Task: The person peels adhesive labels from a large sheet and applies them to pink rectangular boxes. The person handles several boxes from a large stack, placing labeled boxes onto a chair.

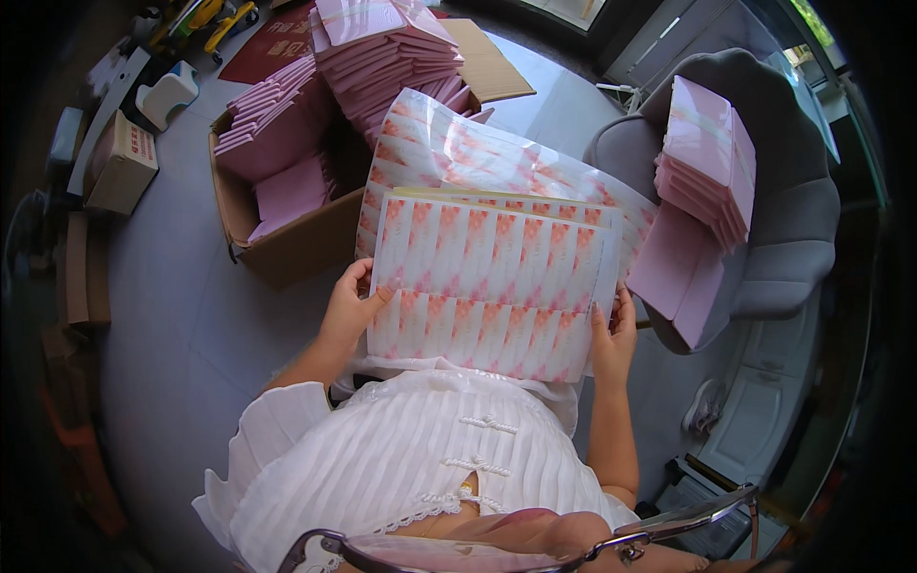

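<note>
Between my two hands is a stack of sticker sheets [482,286], white with rows of orange and pink floral strips. My left hand [353,304] grips its left edge, thumb on top and fingers curled beneath. On the right edge my right hand [614,334] holds it the same way, the thumb lying on the sheet's face. Beyond it, a larger glossy sheet [458,143] with a similar floral print curves up and out to both sides. How many sheets are in the stack I cannot tell.
An open cardboard box [296,253] at the far left holds pink packets, with a tall pile of pink packets [387,57] behind. On the right, a grey chair [783,210] carries more pink packets [707,153]. A white stool [167,95] and small carton [124,162] stand left.
</note>
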### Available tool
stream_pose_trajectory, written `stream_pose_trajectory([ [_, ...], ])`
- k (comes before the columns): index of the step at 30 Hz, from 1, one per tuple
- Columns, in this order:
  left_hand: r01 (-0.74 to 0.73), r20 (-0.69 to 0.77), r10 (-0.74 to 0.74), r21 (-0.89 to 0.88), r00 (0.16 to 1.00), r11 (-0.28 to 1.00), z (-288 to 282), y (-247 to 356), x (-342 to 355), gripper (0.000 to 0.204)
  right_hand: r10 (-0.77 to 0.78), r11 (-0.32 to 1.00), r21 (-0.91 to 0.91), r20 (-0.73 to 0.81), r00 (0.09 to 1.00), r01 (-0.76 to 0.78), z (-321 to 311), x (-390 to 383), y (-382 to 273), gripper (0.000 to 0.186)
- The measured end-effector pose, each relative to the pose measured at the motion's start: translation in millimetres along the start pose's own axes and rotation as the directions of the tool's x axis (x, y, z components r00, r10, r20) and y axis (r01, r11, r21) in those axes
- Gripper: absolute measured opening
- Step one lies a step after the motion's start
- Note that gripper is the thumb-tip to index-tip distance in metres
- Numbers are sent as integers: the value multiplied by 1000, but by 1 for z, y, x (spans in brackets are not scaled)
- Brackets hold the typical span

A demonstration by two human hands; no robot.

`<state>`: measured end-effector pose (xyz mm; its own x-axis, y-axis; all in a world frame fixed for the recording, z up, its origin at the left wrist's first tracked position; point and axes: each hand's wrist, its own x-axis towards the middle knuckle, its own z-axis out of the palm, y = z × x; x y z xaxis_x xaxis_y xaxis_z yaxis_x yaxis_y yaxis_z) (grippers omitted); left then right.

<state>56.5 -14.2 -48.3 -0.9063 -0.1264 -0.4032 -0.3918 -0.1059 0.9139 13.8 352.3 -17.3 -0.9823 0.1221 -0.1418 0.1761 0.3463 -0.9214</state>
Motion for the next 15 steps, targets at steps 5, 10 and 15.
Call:
stream_pose_trajectory([
  [5, -102, -82, 74, -421, 994, 901, -7, -5, -2, 50, -227, 921, 345, 102, 969, 179, 26, 4, -29, 38],
  [10, -19, 54, 59, -560, 997, 828, -35, -6, -12, 56, -300, 913, 390, 448, 842, 118, 27, 86, -34, 36],
  [15, -256, -104, 236, -508, 966, 822, -87, -34, -11, 51, -372, 725, -475, 340, 864, 499, 72, 197, -77, 55],
])
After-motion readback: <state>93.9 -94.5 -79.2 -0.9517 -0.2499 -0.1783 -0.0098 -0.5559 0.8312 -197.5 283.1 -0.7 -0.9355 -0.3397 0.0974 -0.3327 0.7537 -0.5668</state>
